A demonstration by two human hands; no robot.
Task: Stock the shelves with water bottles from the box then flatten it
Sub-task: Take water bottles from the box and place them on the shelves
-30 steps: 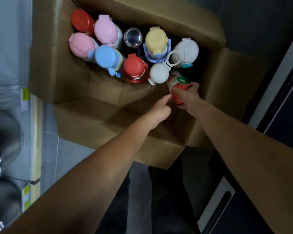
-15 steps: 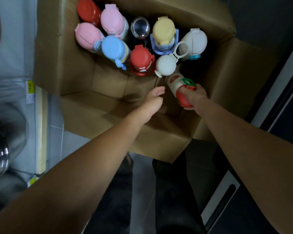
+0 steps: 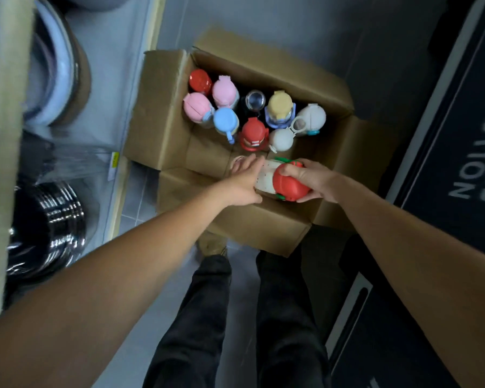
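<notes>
An open cardboard box [image 3: 163, 113] stands on the floor with several bottles upright at its far side: pink [image 3: 197, 106], blue [image 3: 226, 121], red [image 3: 253, 133], yellow [image 3: 280, 105] and white [image 3: 282, 139] lids. My right hand [image 3: 311, 180] grips the red cap of a white bottle with a green loop [image 3: 283, 177], lifted and tilted over the box's near side. My left hand [image 3: 245, 180] lies against that bottle's white body, fingers spread along it.
Shelving with stacked metal pots [image 3: 48, 225] and a round basin [image 3: 59, 71] runs along the left. A dark cabinet with lettering [image 3: 459, 152] stands at the right. My legs [image 3: 235, 317] are on the grey tiled floor just before the box.
My right hand has raised the red-capped bottle out of the box and tipped it toward me. My left hand has come onto its body. The camera has pulled back, showing the whole box.
</notes>
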